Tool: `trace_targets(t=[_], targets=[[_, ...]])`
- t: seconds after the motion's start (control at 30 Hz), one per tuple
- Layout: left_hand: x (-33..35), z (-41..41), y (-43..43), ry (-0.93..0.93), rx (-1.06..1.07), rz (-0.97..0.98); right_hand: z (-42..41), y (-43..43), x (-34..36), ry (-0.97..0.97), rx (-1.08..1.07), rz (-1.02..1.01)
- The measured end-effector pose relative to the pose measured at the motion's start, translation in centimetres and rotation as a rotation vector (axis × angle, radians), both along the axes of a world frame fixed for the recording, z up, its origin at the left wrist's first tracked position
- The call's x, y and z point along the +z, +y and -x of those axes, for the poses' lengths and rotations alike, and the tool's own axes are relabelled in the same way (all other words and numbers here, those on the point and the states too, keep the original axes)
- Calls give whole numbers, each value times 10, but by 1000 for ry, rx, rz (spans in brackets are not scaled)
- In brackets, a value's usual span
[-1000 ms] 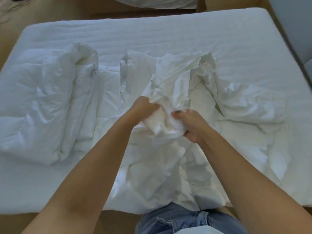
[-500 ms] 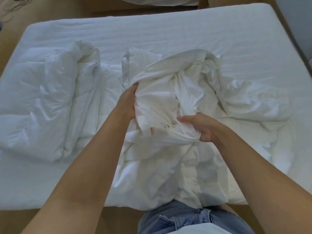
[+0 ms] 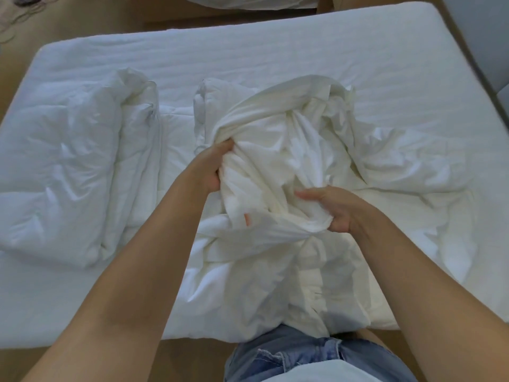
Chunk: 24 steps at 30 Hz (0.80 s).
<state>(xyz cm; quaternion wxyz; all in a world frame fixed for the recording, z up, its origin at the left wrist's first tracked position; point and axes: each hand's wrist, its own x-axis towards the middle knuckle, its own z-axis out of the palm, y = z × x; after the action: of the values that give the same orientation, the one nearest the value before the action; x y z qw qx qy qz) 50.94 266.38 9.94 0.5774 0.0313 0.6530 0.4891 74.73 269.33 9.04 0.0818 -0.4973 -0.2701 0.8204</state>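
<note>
Nearest, at the bottom edge, are the person's denim shorts (image 3: 289,357), pressed against the near side of one white mattress (image 3: 275,51) that lies on a wooden floor (image 3: 82,20). Two bare forearms reach away over that edge. The left hand (image 3: 213,168) has its grip closed on the left edge of a crumpled white cover (image 3: 275,150), fingers curled into the cloth and hidden by it. The right hand (image 3: 333,209), a little nearer and to the right, has its grip closed on a gathered twist of the same cover, thumb pointing left across the top. One fingertip (image 3: 248,218) peeps out of a fold between the hands; whose it is cannot be told. There is one cover. It sits in the middle of the mattress as a bunched heap, its near end hanging over the edge by the shorts. Its long axis runs roughly near to far, with a flatter wing spread out to the right. The cover forms a loose pouch where the hands lift it, and what lies inside cannot be seen. To the left, apart from the hands, lies one bundled white duvet (image 3: 63,166). At the far edge are a strip of a second bed (image 3: 234,1) and, far left, tangled cords (image 3: 19,15).
</note>
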Motion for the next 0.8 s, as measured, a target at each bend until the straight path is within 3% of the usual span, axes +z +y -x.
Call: trace_targets(t=[0.07, 0.13, 0.23, 0.3, 0.37, 0.43, 0.57, 0.6, 0.73, 0.8], targets=[[-1, -3, -2, -39, -52, -44, 1, 5, -6, -73, -204, -69], [-1, 6, -7, 7, 12, -39, -9, 17, -9, 84, -518, -25], [-11, 33, -13, 315, 215, 20, -25, 25, -7, 315, -752, 90], [-17, 40, -15, 417, 282, 32, -24, 19, -9, 320, -666, 77], [-14, 30, -16, 385, 216, 32, -21, 9, -8, 277, -535, 57], [-3, 12, -21, 214, 87, -1, -18, 1, -4, 215, -391, 75], [15, -26, -50, -250, -119, -317, -13, -12, 0, 4, -244, -10], [19, -35, -59, -237, -148, -332, -10, -15, 0, -21, -265, -92], [32, -63, -78, 256, -194, -358, 4, -29, 19, 14, -288, -458], [40, -72, -82, 284, -187, -432, 15, -36, 32, 14, -209, -601]])
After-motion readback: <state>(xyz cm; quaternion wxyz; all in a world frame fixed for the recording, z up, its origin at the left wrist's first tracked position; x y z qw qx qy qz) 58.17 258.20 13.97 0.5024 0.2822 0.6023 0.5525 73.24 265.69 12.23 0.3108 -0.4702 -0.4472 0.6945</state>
